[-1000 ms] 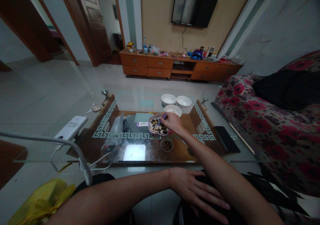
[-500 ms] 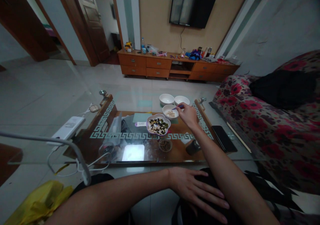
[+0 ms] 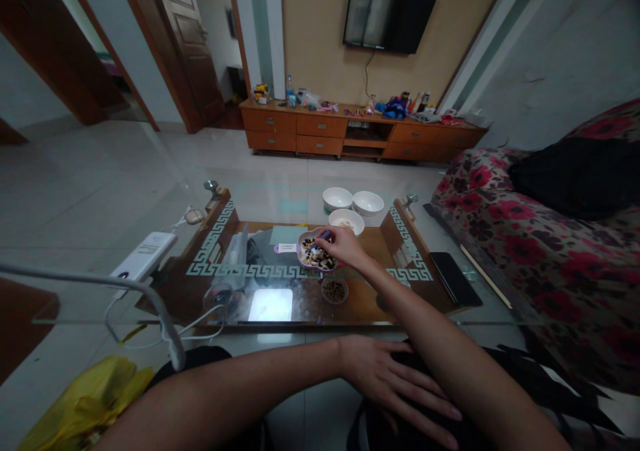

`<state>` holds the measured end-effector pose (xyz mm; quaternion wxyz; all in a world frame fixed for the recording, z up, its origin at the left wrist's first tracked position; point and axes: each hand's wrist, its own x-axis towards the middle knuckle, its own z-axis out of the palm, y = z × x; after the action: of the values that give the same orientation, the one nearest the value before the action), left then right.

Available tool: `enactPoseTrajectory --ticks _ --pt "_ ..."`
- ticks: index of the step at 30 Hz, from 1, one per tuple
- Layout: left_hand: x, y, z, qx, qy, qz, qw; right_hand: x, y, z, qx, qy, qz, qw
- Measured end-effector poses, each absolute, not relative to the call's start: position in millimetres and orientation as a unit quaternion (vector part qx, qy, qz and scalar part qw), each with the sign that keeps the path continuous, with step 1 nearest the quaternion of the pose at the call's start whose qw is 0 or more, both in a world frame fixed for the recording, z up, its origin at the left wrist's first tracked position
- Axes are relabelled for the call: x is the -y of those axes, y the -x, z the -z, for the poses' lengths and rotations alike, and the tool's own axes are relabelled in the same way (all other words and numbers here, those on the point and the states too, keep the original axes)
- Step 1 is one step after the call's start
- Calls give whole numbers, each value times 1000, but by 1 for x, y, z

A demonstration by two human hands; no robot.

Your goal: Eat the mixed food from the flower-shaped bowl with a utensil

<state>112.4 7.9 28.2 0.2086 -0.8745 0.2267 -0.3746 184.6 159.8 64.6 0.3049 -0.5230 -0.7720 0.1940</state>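
My right hand (image 3: 344, 246) reaches over the glass coffee table (image 3: 280, 201) and pinches a small blue tool, its tip over a purple-rimmed bowl (image 3: 303, 250) of mixed dark and pale beans. Just beyond stands a white bowl (image 3: 347, 221) with a few pale bits in it, and two more white bowls (image 3: 337, 199) sit behind that. A small glass dish (image 3: 335, 291) of brown bits lies nearer me. My left hand (image 3: 395, 387) rests flat, fingers spread, on my dark-clothed lap.
A white power strip (image 3: 143, 255) with cables lies on the table's left side, and a black phone (image 3: 454, 277) on its right. A floral sofa (image 3: 550, 251) runs along the right. A yellow bag (image 3: 85, 404) sits bottom left. A wooden TV cabinet (image 3: 360, 134) stands against the far wall.
My right hand has moved back from the nearest white bowl to the bowl of mixed beans, still pinching the blue tool. My left hand has stayed on my lap.
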Motion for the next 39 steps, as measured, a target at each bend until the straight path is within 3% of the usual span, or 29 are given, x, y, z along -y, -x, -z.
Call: enactPoseTrajectory --ticks 19,34,39 --pt "-8 -112 -33 -233 873 376 206 -152 -179 -64 817 494 -138 263" --pt "-7 -113 -31 -231 876 366 214 -163 -182 -54 760 523 -238 303" --pt "-8 -113 -31 -232 876 359 223 -159 -180 -57 789 497 -214 292"
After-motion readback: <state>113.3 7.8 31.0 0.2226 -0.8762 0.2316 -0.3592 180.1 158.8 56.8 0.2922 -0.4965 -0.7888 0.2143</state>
